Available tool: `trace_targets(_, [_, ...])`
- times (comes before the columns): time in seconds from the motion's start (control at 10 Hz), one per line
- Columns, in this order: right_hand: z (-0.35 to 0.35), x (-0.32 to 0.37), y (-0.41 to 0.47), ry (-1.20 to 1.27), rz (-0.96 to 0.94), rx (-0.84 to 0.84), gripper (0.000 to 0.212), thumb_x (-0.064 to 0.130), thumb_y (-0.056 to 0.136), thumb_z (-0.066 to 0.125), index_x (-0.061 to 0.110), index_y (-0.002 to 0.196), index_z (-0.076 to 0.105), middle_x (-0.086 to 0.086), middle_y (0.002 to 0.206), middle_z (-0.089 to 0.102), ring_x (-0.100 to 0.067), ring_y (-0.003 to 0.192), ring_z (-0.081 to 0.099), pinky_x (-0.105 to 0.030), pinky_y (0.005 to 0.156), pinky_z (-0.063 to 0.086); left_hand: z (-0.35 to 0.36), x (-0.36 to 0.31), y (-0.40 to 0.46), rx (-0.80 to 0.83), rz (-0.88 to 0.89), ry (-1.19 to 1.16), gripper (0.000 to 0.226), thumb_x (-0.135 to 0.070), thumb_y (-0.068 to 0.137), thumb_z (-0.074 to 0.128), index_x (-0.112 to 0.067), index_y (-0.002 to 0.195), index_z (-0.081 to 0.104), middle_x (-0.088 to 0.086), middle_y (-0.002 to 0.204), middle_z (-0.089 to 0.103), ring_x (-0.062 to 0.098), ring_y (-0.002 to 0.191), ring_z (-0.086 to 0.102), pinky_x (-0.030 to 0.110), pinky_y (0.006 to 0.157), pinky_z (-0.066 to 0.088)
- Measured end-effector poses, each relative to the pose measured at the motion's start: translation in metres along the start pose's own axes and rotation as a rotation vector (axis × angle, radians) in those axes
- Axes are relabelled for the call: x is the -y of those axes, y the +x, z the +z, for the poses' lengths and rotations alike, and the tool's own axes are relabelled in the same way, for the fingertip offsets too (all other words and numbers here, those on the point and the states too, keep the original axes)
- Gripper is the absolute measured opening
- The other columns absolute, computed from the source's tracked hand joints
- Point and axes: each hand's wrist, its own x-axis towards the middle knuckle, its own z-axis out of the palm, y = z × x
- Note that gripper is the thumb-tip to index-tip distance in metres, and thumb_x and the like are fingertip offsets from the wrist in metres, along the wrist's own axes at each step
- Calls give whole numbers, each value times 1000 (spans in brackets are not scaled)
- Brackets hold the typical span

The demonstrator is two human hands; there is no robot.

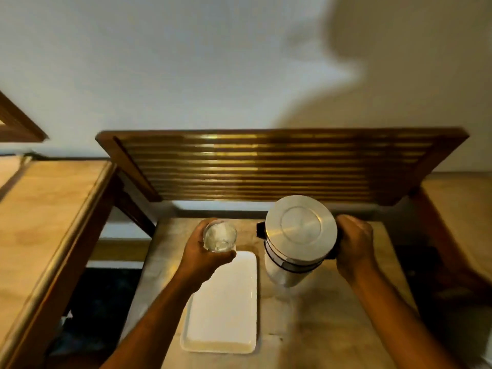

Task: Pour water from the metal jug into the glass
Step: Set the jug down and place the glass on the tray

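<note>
A clear glass (pixel 220 236) is held upright in my left hand (pixel 205 253), above the far end of a white tray. The metal jug (pixel 298 235), round lid facing up and black spout pointing left toward the glass, is held by my right hand (pixel 355 245) at its handle on the right side. The jug looks lifted slightly off the wooden table and close to upright. A small gap separates the spout from the glass. No stream of water is visible.
A white rectangular tray (pixel 222 307) lies on the small wooden table (pixel 332 315). A slatted wooden panel (pixel 266 166) leans behind it against the wall. Another wooden tabletop (pixel 48 214) stands to the left, with dark floor between.
</note>
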Motion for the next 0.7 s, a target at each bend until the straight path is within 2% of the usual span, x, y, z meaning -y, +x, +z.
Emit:
trace_targets(0.1, [-7,-60,3,-19,24,-91,24,-4,86,52,6,66,61,-13,67,58,-30,68,55,-34,63,47,14,67,1,-49,-78,38,74,10,56,91,-13,120,60,7,114,65,27,106,62,25,75,56])
trace_targets(0.2, [-7,-94,2,-41,-49,-79,24,-13,86,45,-15,62,50,-15,55,47,-19,47,49,-17,35,39,25,120,-4,-76,-149,51,74,7,54,93,-14,118,61,7,114,66,26,105,62,25,74,53])
trace_targets(0.3, [-5,-112,-3,-22,-39,-90,30,-15,86,40,-12,56,44,-3,43,39,-8,37,41,-13,30,32,34,150,-11,-102,-194,62,73,4,54,94,-20,115,62,1,112,67,20,103,63,19,70,51])
trace_targets(0.4, [-6,-120,1,15,-22,-105,39,-16,85,38,4,52,38,9,38,35,-6,37,35,-12,32,29,42,166,-18,-103,-218,55,73,6,53,93,-25,112,63,-9,108,68,12,103,64,16,71,51])
trace_targets(0.5, [-4,-127,4,15,-24,-101,37,-17,87,40,-5,52,38,-1,43,35,-6,38,37,-14,33,31,51,176,-20,-95,-223,38,76,6,53,93,-22,116,61,-3,114,68,18,106,62,32,84,52])
trace_targets(0.6, [-3,-132,6,20,-40,-96,48,-16,87,40,9,45,42,8,38,39,-4,37,39,-13,32,32,58,183,-18,-108,-227,28,76,5,54,93,-22,117,61,-3,113,67,19,106,61,30,82,50])
trace_targets(0.7, [-3,-136,8,-25,-83,-62,46,-18,87,41,7,49,45,13,37,44,-1,37,43,-13,31,35,62,187,-17,-118,-220,51,77,2,53,94,-23,118,60,-3,113,66,19,105,61,32,84,50])
